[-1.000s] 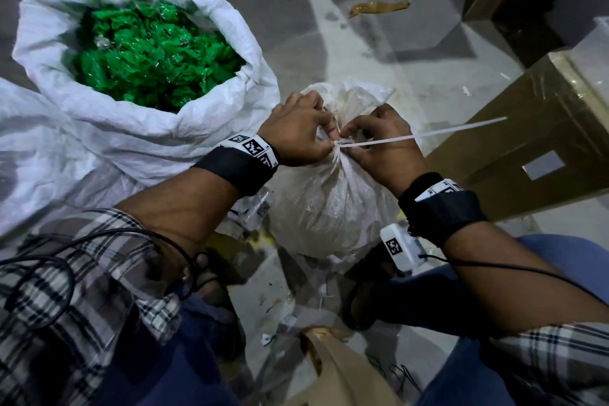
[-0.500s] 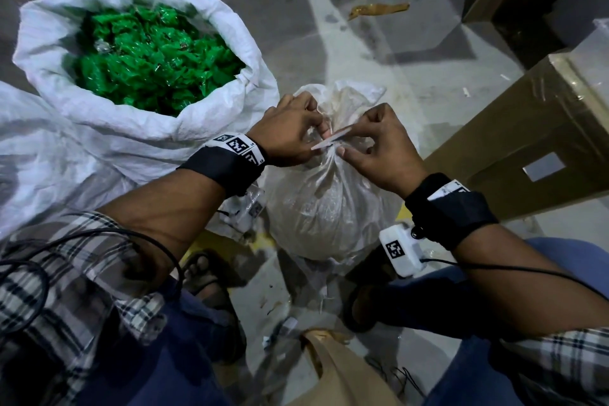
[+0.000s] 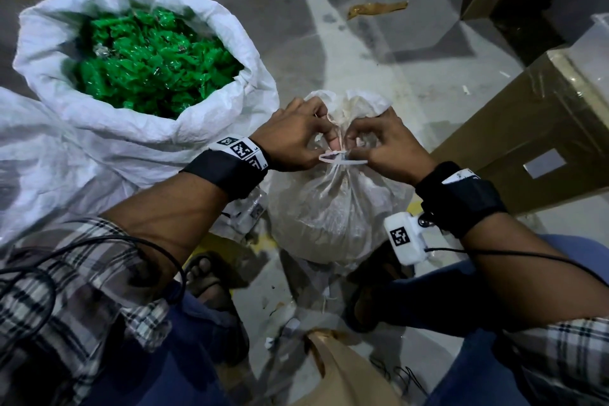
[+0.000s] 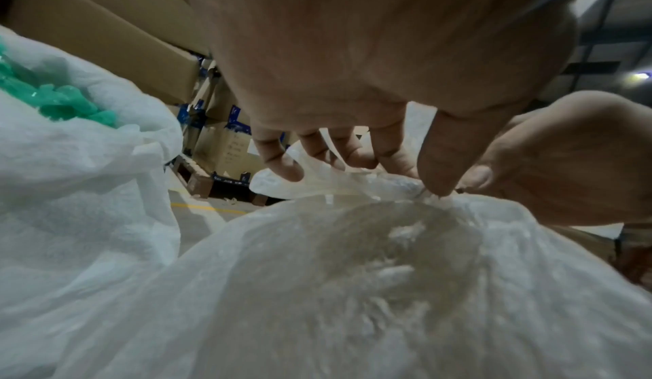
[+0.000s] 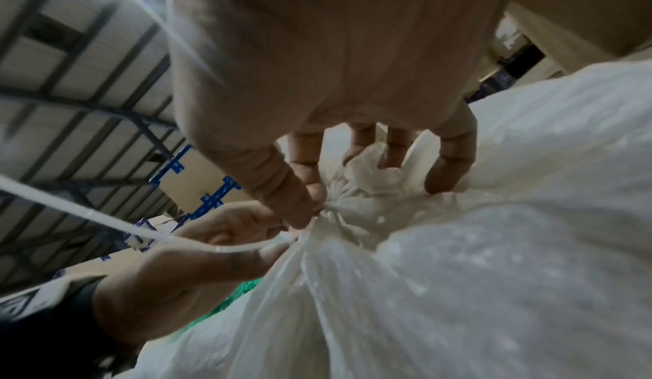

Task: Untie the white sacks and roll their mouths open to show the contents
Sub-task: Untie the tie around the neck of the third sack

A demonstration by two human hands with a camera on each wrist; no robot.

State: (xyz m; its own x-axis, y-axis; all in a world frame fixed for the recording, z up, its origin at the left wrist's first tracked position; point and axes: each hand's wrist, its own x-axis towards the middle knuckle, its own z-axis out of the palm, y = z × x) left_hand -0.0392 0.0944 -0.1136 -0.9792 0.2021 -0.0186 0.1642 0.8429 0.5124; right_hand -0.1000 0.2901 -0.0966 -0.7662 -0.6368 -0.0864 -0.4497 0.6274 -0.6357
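Left grip (image 3: 293,138): fingers curled tight, thumb and forefinger pinched at the gathered neck of the small sack (image 3: 333,208), with a loop of the white tie strip (image 3: 342,157) against them. Right grip (image 3: 389,148): likewise closed to a pinch, thumb tip pressed into the knot from the other side, remaining fingers hooked over the bunched mouth above it; the right wrist view shows the strip's free end trailing away past the left hand. The two hands nearly touch across the neck. The small sack stands on the floor (image 3: 379,59) between the person's feet, mouth not yet released, contents only a pale blur through the thin plastic. Just beside it on the left stands the large white sack (image 3: 138,115), mouth already rolled down, green wrapped pieces (image 3: 148,63) exposed. Cardboard boxes (image 3: 527,128) to the right. Judged stage: loosening the tie on the second sack; rolling not started. Risks from here: the film looks thin, so a hard pull against a strip that has not fully slackened could tear the neck and spill the fill; pulling the wrong strand could cinch the knot tighter instead of freeing it; the sack is light and unsupported, so a sideways tug by one hand alone could tip it toward the large sack. Whether the knot is already partly undone cannot be told; the fingers cover it.
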